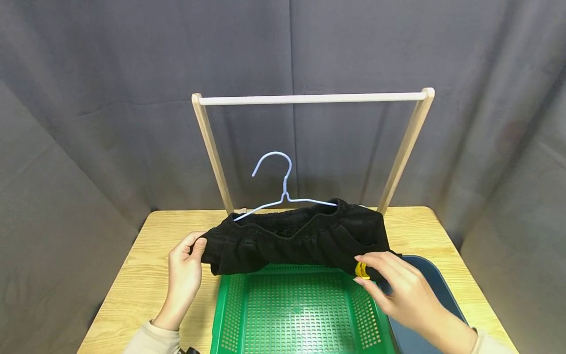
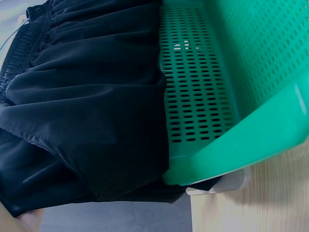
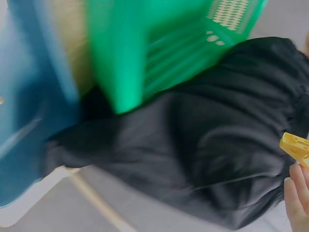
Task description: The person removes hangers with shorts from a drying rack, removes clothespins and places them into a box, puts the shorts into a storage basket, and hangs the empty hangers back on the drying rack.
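Black elastic-waisted pants [image 1: 300, 250] spread wide above the front of the table, and a thin pale-blue wire hanger [image 1: 285, 189] rises out of their waistband. At the left end of the cloth, my left hand [image 1: 184, 270] pinches the fabric between thumb and fingers. My right hand [image 1: 404, 290] holds a yellow clothespin [image 1: 361, 270] between thumb and fingertips, in front of the right side of the pants. The right wrist view shows that clothespin [image 3: 295, 146] close beside the gathered waistband. The hanger's lower part is hidden inside the pants.
A green perforated basket [image 1: 384, 327] sits below the pants, with a dark blue bin [image 1: 435, 280] to its right, partly behind my right hand. A wooden rack with a white rod [image 1: 309, 99] stands at the back of the wooden table [image 1: 146, 255]. Grey curtains surround it.
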Action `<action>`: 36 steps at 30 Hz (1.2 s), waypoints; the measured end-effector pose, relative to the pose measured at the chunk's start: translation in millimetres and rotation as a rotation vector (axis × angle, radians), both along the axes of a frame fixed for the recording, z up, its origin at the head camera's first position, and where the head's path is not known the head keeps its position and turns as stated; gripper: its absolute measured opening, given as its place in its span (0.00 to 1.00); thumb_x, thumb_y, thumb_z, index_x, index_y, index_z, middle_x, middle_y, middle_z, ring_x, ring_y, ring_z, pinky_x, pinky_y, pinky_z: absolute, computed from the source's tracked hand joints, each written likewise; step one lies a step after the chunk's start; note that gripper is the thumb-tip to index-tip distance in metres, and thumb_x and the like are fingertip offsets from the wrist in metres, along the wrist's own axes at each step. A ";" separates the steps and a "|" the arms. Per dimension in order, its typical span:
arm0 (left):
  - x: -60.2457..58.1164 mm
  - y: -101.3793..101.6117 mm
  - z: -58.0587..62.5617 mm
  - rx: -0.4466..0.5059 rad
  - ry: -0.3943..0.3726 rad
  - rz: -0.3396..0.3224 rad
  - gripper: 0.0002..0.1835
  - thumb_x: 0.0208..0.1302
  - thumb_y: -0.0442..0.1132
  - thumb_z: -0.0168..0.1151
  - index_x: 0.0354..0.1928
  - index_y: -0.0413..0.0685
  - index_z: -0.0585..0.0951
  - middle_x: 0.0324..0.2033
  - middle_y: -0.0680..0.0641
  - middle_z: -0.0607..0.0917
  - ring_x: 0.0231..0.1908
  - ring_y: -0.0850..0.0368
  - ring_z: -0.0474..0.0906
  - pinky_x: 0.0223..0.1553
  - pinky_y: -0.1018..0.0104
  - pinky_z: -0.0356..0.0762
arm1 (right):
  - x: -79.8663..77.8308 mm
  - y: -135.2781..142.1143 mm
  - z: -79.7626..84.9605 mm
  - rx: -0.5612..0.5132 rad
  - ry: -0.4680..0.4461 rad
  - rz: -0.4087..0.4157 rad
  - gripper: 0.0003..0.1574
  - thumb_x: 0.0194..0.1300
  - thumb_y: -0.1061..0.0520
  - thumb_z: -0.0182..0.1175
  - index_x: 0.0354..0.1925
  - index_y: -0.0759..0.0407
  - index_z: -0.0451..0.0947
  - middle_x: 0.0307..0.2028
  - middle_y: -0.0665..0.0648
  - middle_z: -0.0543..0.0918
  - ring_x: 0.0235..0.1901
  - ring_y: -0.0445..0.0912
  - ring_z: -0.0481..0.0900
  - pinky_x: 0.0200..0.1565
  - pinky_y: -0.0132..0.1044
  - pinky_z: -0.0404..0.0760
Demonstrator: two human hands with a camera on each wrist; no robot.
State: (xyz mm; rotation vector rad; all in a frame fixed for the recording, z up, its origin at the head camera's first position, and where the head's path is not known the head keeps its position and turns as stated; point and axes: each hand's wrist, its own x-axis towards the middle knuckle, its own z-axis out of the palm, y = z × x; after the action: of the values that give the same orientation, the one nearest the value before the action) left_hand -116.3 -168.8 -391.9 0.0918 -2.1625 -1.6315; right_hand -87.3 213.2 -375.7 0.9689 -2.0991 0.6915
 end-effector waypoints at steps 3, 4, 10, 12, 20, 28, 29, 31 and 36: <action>0.1 0.2 0.8 -0.005 0.004 0.003 0.09 0.66 0.33 0.53 0.35 0.37 0.82 0.31 0.52 0.82 0.33 0.63 0.77 0.36 0.76 0.72 | 3.1 17.9 -7.1 0.017 -0.014 -0.050 0.23 0.65 0.42 0.54 0.42 0.59 0.81 0.38 0.51 0.82 0.36 0.43 0.79 0.47 0.26 0.70; 0.1 0.2 1.2 -0.007 0.003 0.004 0.09 0.66 0.33 0.53 0.35 0.38 0.82 0.31 0.52 0.82 0.33 0.64 0.77 0.36 0.76 0.72 | 4.1 23.3 -9.6 0.022 -0.019 -0.064 0.23 0.66 0.41 0.54 0.42 0.59 0.81 0.38 0.51 0.82 0.36 0.43 0.78 0.48 0.25 0.69; -1.1 -0.4 1.9 -0.016 -0.007 -0.003 0.09 0.66 0.33 0.53 0.36 0.39 0.82 0.32 0.51 0.83 0.34 0.64 0.77 0.37 0.76 0.72 | 6.4 51.8 -23.8 0.011 -0.066 -0.107 0.25 0.66 0.40 0.53 0.41 0.60 0.80 0.35 0.51 0.81 0.36 0.41 0.76 0.46 0.22 0.67; -0.9 -0.7 1.6 -0.015 -0.013 -0.001 0.09 0.66 0.33 0.53 0.36 0.39 0.82 0.33 0.51 0.83 0.34 0.64 0.77 0.37 0.76 0.72 | 7.1 59.8 -27.6 0.013 -0.119 -0.151 0.28 0.65 0.37 0.52 0.42 0.59 0.79 0.35 0.48 0.80 0.35 0.38 0.75 0.44 0.21 0.68; 1.9 1.0 6.1 -0.022 -0.029 0.009 0.09 0.67 0.33 0.53 0.36 0.38 0.82 0.33 0.49 0.83 0.33 0.63 0.76 0.35 0.75 0.72 | 4.6 85.6 -39.9 0.062 -0.287 -0.303 0.37 0.61 0.29 0.45 0.42 0.59 0.77 0.31 0.44 0.77 0.31 0.34 0.73 0.35 0.21 0.70; 13.7 11.9 30.3 -0.028 -0.031 0.012 0.08 0.66 0.29 0.53 0.35 0.33 0.81 0.31 0.54 0.82 0.33 0.67 0.75 0.36 0.77 0.70 | -2.4 103.1 -53.0 0.173 -0.344 -0.382 0.27 0.35 0.64 0.74 0.38 0.57 0.76 0.29 0.45 0.76 0.27 0.38 0.74 0.29 0.28 0.72; 13.0 11.3 29.0 -0.030 -0.033 0.012 0.08 0.66 0.29 0.53 0.36 0.33 0.81 0.31 0.54 0.82 0.33 0.67 0.75 0.37 0.77 0.70 | -3.1 103.8 -54.3 0.188 -0.358 -0.402 0.26 0.35 0.64 0.75 0.38 0.57 0.77 0.29 0.46 0.77 0.27 0.39 0.74 0.28 0.30 0.73; 10.0 8.5 22.5 -0.023 -0.038 0.013 0.08 0.66 0.30 0.53 0.36 0.34 0.81 0.31 0.53 0.82 0.34 0.66 0.75 0.37 0.77 0.70 | -4.6 104.6 -56.2 0.217 -0.411 -0.437 0.24 0.38 0.63 0.74 0.37 0.60 0.77 0.29 0.49 0.77 0.27 0.42 0.74 0.28 0.36 0.74; 1.1 0.9 3.4 -0.029 -0.036 0.017 0.09 0.66 0.33 0.54 0.36 0.39 0.83 0.33 0.51 0.83 0.34 0.65 0.76 0.37 0.76 0.71 | -12.5 106.6 -61.8 0.303 -0.658 -0.515 0.20 0.43 0.63 0.72 0.37 0.67 0.77 0.30 0.56 0.79 0.25 0.46 0.74 0.27 0.42 0.74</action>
State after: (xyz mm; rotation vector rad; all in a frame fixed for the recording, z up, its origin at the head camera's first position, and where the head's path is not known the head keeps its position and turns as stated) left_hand -115.1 -167.9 -388.5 0.1317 -2.2058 -1.6001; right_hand -99.8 319.8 -437.5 0.3092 -2.9410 0.4594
